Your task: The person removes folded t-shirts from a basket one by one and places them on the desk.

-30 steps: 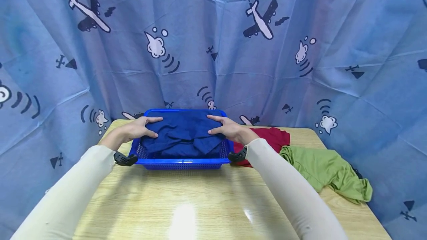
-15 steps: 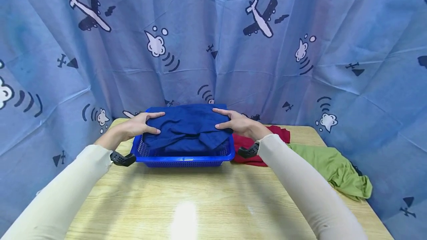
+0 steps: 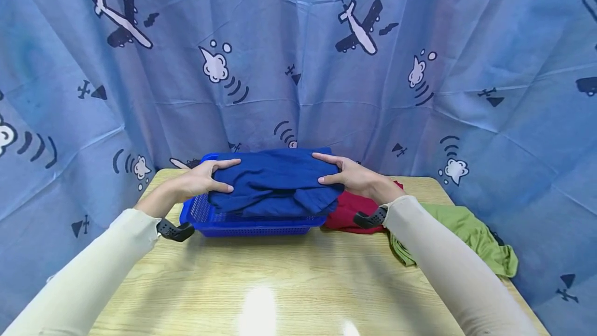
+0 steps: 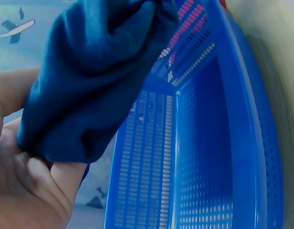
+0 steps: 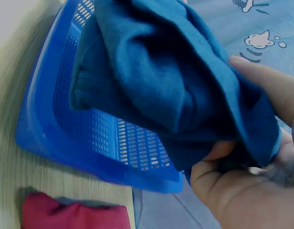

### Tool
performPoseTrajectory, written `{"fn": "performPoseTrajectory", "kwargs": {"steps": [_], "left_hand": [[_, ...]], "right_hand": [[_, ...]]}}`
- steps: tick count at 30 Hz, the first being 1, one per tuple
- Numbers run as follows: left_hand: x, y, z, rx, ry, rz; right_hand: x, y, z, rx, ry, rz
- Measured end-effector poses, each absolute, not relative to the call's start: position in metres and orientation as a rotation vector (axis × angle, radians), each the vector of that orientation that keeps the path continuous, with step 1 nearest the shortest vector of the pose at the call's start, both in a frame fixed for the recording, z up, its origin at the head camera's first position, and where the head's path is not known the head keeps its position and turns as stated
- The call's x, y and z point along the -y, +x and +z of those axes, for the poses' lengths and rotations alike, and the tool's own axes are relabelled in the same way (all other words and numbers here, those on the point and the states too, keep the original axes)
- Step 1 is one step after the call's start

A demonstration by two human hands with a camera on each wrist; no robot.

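A folded dark blue garment (image 3: 280,180) is held up over the blue plastic basket (image 3: 256,231). My left hand (image 3: 200,178) grips its left end, thumb on the near side and fingers around behind and below. At the other end my right hand (image 3: 354,175) holds it the same way. In the left wrist view the cloth (image 4: 94,81) hangs above the perforated basket (image 4: 199,143), whose inside shows bare mesh. The right wrist view shows fingers curled under the cloth's folds (image 5: 161,81), beside the basket corner (image 5: 47,133).
Right of the basket lies a crumpled red cloth (image 3: 350,211). Farther right a green garment (image 3: 466,232) spreads toward the table's edge, partly behind the right sleeve. A blue curtain (image 3: 298,66) hangs behind the wooden table (image 3: 224,284).
The blue garment has risen out of the basket and shifted right, both hands moving with it. The basket's left inside has come into view. Red and green cloths stay put.
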State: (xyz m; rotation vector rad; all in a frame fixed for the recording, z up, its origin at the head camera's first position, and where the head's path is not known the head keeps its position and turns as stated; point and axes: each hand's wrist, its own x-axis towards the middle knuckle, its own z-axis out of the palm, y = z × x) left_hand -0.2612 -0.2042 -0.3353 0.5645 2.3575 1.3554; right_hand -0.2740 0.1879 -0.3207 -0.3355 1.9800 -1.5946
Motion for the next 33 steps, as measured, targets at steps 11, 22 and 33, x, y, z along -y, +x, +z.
{"fn": "performPoseTrajectory", "kwargs": {"steps": [11,22,33], "left_hand": [[0.178,-0.251,-0.338,-2.305,0.596,1.387],[0.151,-0.247,-0.339,-2.256,0.65,1.414],[0.127,-0.238,-0.333,-2.243,0.749,1.411]], "right_hand": [[-0.225,-0.263,-0.321,-1.961,-0.406,-1.606],[-0.257,-0.247,-0.319,-1.95,-0.441,-1.641],[-0.283,-0.231,-0.319,-2.03,-0.417,-1.628]]}}
